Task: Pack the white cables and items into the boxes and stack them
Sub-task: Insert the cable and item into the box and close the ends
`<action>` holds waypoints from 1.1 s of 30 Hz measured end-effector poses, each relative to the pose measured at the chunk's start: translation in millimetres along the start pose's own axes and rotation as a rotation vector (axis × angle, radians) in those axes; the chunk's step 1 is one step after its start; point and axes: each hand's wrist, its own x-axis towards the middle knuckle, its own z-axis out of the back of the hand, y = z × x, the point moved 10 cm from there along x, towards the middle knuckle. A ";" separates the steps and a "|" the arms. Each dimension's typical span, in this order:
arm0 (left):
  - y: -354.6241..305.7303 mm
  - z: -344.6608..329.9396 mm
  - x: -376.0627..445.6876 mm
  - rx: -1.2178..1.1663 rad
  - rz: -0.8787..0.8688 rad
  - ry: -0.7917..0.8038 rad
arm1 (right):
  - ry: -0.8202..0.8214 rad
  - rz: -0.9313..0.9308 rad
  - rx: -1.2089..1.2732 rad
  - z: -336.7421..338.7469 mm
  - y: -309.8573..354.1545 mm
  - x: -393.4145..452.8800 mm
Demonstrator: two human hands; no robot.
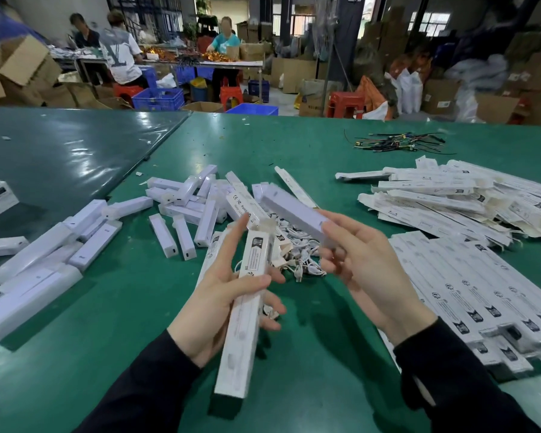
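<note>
My left hand grips a long white printed box, its open top end pointing away from me. My right hand holds a long white bar-shaped item by its near end, tilted up to the left beside the box's open end. Under both hands lies a heap of coiled white cables. Loose white bar items are scattered at centre and left. Packed boxes lie side by side in a row at the right.
Flat, unfolded box sleeves are piled at the far right. A bundle of black cable ties lies further back. More white items crowd the left edge of the green table. People work at a table in the background.
</note>
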 end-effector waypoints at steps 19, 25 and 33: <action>15.1 -34.0 -13.8 0.018 0.261 0.405 | 0.122 -0.144 0.182 6.0 6.8 0.7; 20.7 -34.7 -20.2 0.051 0.309 0.462 | -0.078 0.071 -0.133 22.1 21.7 1.8; 30.8 -27.1 -21.0 0.099 0.320 0.441 | -0.236 0.254 -0.291 40.1 36.3 -1.9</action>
